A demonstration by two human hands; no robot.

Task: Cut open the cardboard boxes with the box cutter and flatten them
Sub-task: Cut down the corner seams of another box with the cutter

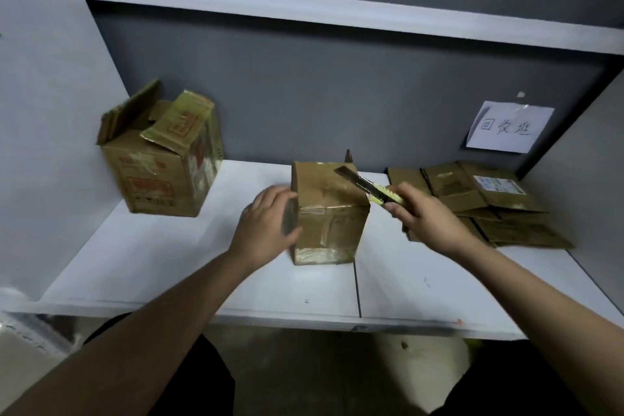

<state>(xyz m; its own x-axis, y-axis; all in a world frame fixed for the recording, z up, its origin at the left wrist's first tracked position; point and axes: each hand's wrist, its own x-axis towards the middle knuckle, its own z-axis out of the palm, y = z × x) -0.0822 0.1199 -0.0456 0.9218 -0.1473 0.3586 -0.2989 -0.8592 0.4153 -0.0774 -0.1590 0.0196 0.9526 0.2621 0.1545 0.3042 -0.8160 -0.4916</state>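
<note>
**Blade over a taped box on the white worktop**

Two bare forearms reach in from the lower edge of the view, over dark trousers and the front lip of the white worktop [175, 267]. The left hand [263, 230] lies flat against the left side of a small taped cardboard box [329, 213] standing in the middle of the worktop, thumb at its near corner, fingers spread along the side; its grip is pressing rather than clenched. The right hand [425, 216] has its grip clenched around the yellow-green handle of a box cutter [369, 187]. The blade is extended and points up and to the left, over the box's taped top near its right edge; whether the tip touches the tape cannot be told.

Well apart at the back left stands a larger printed box [162, 162] with its top flaps open and bent. To the right, behind the right hand, lies a pile of flattened cardboard [483, 203]. On the grey wall above that pile hangs a paper sign [506, 127] with handwritten characters.
</note>
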